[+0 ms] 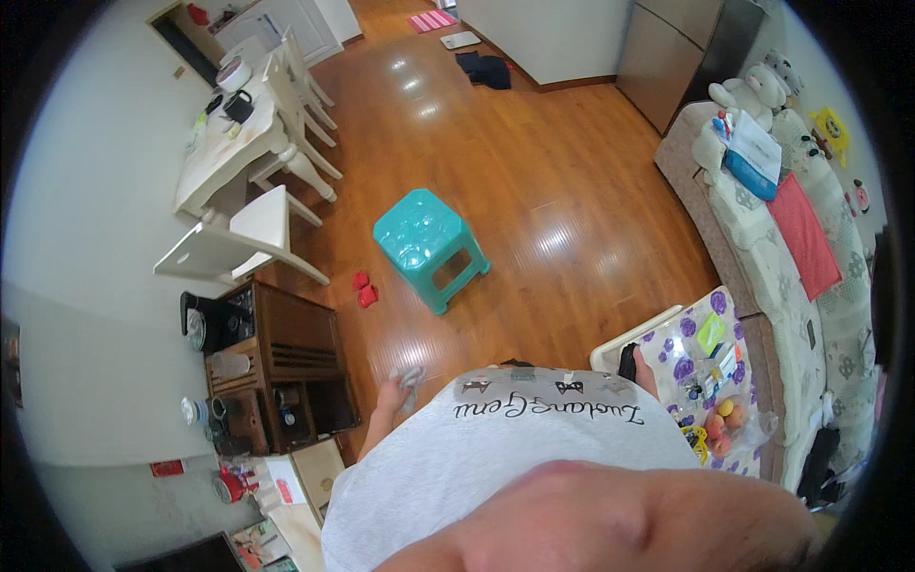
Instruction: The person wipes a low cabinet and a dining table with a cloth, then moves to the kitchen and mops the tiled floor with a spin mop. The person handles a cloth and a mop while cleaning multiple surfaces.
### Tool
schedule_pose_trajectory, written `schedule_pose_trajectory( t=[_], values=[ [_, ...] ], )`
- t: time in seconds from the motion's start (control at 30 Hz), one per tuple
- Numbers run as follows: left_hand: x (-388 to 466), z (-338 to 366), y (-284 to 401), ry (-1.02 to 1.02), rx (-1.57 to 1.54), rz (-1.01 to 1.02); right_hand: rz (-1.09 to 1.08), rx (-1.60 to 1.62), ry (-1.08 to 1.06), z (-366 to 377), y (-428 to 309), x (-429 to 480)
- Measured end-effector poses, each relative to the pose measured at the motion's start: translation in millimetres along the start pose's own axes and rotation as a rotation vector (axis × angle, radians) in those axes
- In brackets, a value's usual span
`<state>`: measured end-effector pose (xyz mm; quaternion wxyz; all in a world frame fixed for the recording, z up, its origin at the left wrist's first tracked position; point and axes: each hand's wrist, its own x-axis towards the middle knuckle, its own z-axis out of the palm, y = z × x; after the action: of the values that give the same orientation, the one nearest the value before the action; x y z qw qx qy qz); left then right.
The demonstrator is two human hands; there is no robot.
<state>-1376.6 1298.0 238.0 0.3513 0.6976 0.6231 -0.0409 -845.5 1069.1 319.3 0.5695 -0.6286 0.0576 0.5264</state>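
Observation:
My left hand (390,395) hangs low at the left of my body, its fingers closed on a crumpled grey-white cloth (411,382). At the right, beside the low table, my right hand (645,373) holds a small black object (628,362); its kind cannot be told. My grey shirt hides part of that arm. Ahead of me a teal plastic stool (422,232) stands upright on the wooden floor, touched by neither hand. Two small red items (364,289) lie on the floor to the left of the stool.
At left stand a wooden cabinet (297,322), a white chair (261,222) and a dining table (229,154). A low table with a purple-flowered cover (665,343) bears fruit and packets, beside a sofa (758,250). Dark cloth (486,70) lies on the floor far ahead.

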Motion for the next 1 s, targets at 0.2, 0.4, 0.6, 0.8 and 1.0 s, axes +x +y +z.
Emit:
schedule_pose_trajectory(
  t=[0.2, 0.4, 0.6, 0.8, 1.0],
  values=[
    [138.8, -48.0, 114.1, 0.160, -0.042, 0.252, -0.048, -0.101, 0.107, 17.3, -38.5, 40.3],
    [230.5, -41.7, 193.4, 0.108, -0.008, 0.334, 0.036, -0.034, 0.185, 8.8, -108.4, 137.1],
    [276.6, -39.6, 209.9, 0.008, -0.027, 0.157, -0.086, 0.015, 0.085, 32.6, -225.6, 259.6],
    [309.4, -57.1, 236.0, 0.118, -0.276, -0.165, -0.171, -0.125, -0.010, 118.2, -341.3, 356.3],
    [394.9, -95.0, 276.9, 0.219, -0.725, -0.215, -0.133, -0.203, -0.269, 283.4, -394.3, 465.9]
  ],
)
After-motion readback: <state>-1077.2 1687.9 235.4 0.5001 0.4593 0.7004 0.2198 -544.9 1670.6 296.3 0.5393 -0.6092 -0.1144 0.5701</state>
